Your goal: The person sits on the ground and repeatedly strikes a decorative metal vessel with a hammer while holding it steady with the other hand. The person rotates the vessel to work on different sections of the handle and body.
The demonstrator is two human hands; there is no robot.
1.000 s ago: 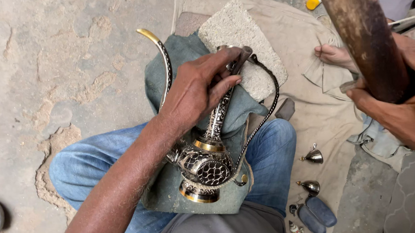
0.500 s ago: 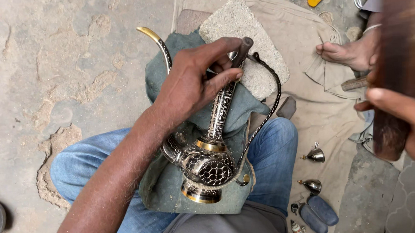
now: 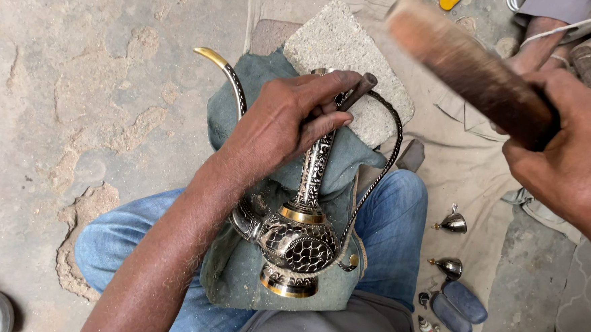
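Chasing step: our left hand [image 3: 286, 123] grips punch [image 3: 356, 92] on ewer [image 3: 292, 237] neck; right hand [image 3: 571, 161] clenches raised mallet [image 3: 469, 69]. Next: a square strike.

Floor-level metalcraft workshop: cracked concrete floor [image 3: 69, 97], stone block [image 3: 343, 56] on cloth, engraved brass ewer [image 3: 292, 233] on lap, small brass finials [image 3: 452, 224] nearby.

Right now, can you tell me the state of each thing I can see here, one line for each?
Left hand: closed around the jug's neck and a thin tool.
Right hand: closed on a wooden stick, raised.
Wooden stick: tilted, blurred.
Metal jug: lying on a cloth on the lap.
Green cloth: spread under the jug.
Stone block: flat on the ground.
Two small metal caps: lying loose on the sheet.
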